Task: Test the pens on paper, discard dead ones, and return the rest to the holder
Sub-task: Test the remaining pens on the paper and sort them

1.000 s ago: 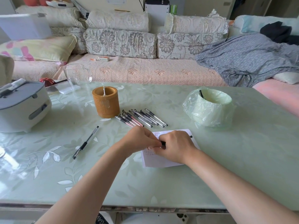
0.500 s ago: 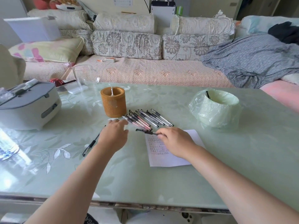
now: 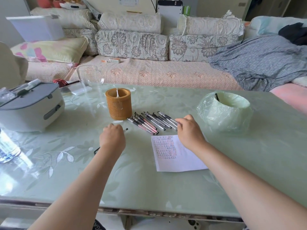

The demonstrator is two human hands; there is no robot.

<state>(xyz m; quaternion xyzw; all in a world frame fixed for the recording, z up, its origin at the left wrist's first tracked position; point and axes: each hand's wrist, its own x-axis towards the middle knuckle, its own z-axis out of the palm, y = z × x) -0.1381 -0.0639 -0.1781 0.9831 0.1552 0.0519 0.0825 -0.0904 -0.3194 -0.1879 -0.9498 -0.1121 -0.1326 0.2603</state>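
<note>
A brown woven pen holder (image 3: 119, 105) stands on the green glass table (image 3: 149, 188). Just right of the holder lies a row of several pens (image 3: 147, 122). My right hand (image 3: 189, 130) is at the row's right end, fingertips pinched on the outermost pen (image 3: 169, 118). My left hand (image 3: 112, 137) is curled over a separate black pen (image 3: 126, 129) lying left of the row; only its two ends show. A sheet of paper (image 3: 181, 161) covered with test scribbles lies in front of my right hand. A bin with a green bag (image 3: 224, 112) holds one dark pen (image 3: 217, 97).
A grey and white rice cooker (image 3: 29, 107) sits at the table's left, a clear glass jug (image 3: 89, 78) behind the holder, and a plastic bottle (image 3: 7, 146) at the far left edge. A sofa with cushions runs behind the table.
My hands have come apart from over the paper. The right hand moved up to the pen row. The left hand moved left onto the separate pen.
</note>
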